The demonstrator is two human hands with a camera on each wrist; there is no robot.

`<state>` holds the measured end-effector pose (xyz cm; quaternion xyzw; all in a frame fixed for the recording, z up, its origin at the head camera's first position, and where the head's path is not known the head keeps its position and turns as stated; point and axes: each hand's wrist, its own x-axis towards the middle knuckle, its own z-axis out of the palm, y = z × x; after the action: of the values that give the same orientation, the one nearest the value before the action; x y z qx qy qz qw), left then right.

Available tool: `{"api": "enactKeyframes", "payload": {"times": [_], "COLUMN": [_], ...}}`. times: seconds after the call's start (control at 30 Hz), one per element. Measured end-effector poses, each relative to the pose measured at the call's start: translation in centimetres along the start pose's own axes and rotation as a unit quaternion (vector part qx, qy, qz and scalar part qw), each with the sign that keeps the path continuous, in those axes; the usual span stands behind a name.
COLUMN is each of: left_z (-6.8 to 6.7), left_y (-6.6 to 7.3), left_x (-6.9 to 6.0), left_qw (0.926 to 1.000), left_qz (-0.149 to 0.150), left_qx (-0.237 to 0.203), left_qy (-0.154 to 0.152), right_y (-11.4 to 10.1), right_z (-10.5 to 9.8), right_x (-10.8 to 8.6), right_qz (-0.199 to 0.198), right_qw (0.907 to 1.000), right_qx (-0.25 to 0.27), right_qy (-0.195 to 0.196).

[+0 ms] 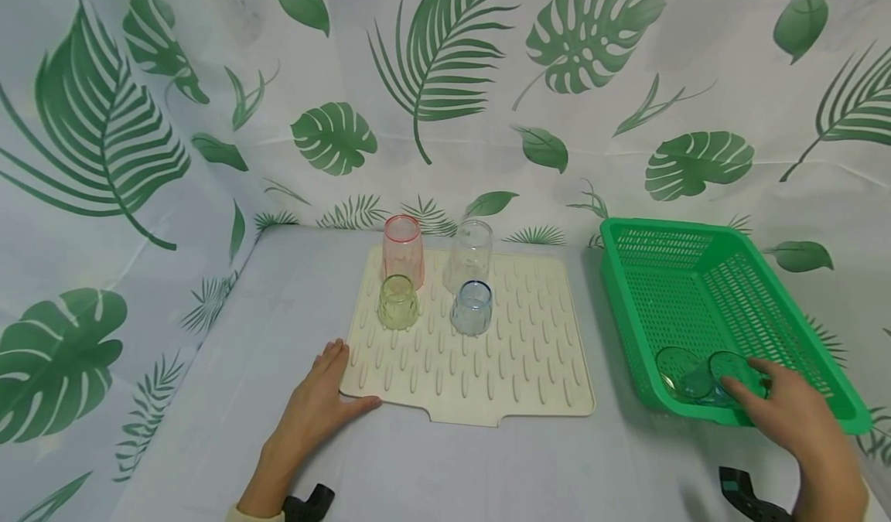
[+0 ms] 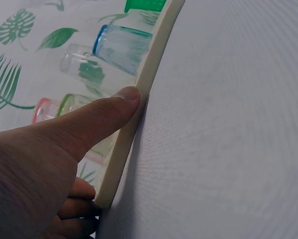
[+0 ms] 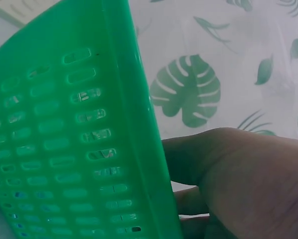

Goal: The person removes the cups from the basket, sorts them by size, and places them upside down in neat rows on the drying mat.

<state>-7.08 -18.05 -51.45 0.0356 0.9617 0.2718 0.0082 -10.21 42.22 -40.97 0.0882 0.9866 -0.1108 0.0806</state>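
My left hand rests at the near left corner of a cream drying mat. Its fingers lie along the left side, and the thumb touches the front edge. Upside down or upright, I cannot tell, four-sided order stands on the mat: a red-rimmed glass, a clear glass, a short yellow-green glass and a short blue-rimmed glass. Inside the green basket, my right hand grips a drinking glass. Another glass lies beside it. The basket wall hides the right fingertips in the right wrist view.
The green basket stands right of the mat on a pale cloth-covered table. Behind and to the left hangs a white curtain with green leaf prints. A gap of tabletop separates mat and basket.
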Motion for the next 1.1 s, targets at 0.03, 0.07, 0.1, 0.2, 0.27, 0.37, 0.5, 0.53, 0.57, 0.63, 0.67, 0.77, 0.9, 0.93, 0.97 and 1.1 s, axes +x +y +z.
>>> {"api": "enactKeyframes", "payload": {"times": [0.03,0.07,0.1,0.2,0.27,0.37,0.5,0.53,0.57,0.63,0.67,0.77,0.9,0.93,0.97,1.1], "left_z": [0.0,0.0,0.0,-0.1,-0.1,-0.2,-0.1,-0.1,-0.1,-0.1,-0.1,-0.1,0.0,0.0,0.0,0.1], "left_y": [0.0,0.0,0.0,0.0,0.1,0.0,0.0,0.0,-0.1,-0.1,-0.1,-0.1,0.0,0.0,0.0,-0.1], "left_x": [0.0,0.0,0.0,0.0,0.0,0.0,0.0,0.0,0.0,0.0,0.0,0.0,-0.1,-0.1,-0.1,-0.1], "left_qw": [1.0,1.0,1.0,1.0,1.0,1.0,1.0,1.0,1.0,1.0,1.0,1.0,1.0,1.0,1.0,1.0], "left_qz": [0.0,0.0,-0.001,-0.001,-0.001,-0.001,0.001,0.001,0.001,0.001,0.001,-0.001,0.001,0.001,0.001,0.002], "left_qx": [0.001,0.001,0.0,-0.001,-0.002,-0.001,0.0,0.0,0.0,-0.001,-0.001,-0.003,-0.004,-0.005,-0.005,-0.005], "left_qy": [-0.001,-0.001,-0.001,-0.002,-0.002,-0.002,0.001,0.002,0.002,0.002,0.001,0.0,0.004,0.005,0.006,0.007], "right_y": [0.0,-0.1,-0.1,-0.3,-0.5,-0.6,-0.4,-0.3,-0.3,-0.2,-0.1,0.0,0.0,0.1,0.1,0.1], "right_z": [0.0,0.0,0.0,0.0,0.0,0.0,0.0,0.0,0.0,0.0,0.0,-0.1,-0.2,-0.2,-0.2,-0.2], "right_x": [0.0,0.0,0.0,0.1,0.2,0.3,0.5,0.5,0.5,0.6,0.7,0.9,1.2,1.3,1.4,1.6], "right_qz": [-0.003,-0.006,-0.007,0.0,0.006,0.012,0.001,-0.004,-0.008,-0.017,-0.019,-0.02,-0.009,-0.006,-0.003,0.004], "right_qw": [1.0,1.0,1.0,0.9999,0.9999,0.9995,0.999,0.9989,0.9987,0.9986,0.9987,0.9988,0.9987,0.9985,0.9984,0.9983], "right_qx": [-0.003,-0.006,-0.007,-0.009,-0.008,-0.008,-0.009,-0.009,-0.007,-0.004,-0.001,0.005,0.002,-0.001,-0.005,-0.011], "right_qy": [0.001,0.0,0.0,-0.005,-0.012,-0.026,-0.045,-0.046,-0.05,-0.049,-0.048,-0.044,-0.051,-0.054,-0.057,-0.058]}}
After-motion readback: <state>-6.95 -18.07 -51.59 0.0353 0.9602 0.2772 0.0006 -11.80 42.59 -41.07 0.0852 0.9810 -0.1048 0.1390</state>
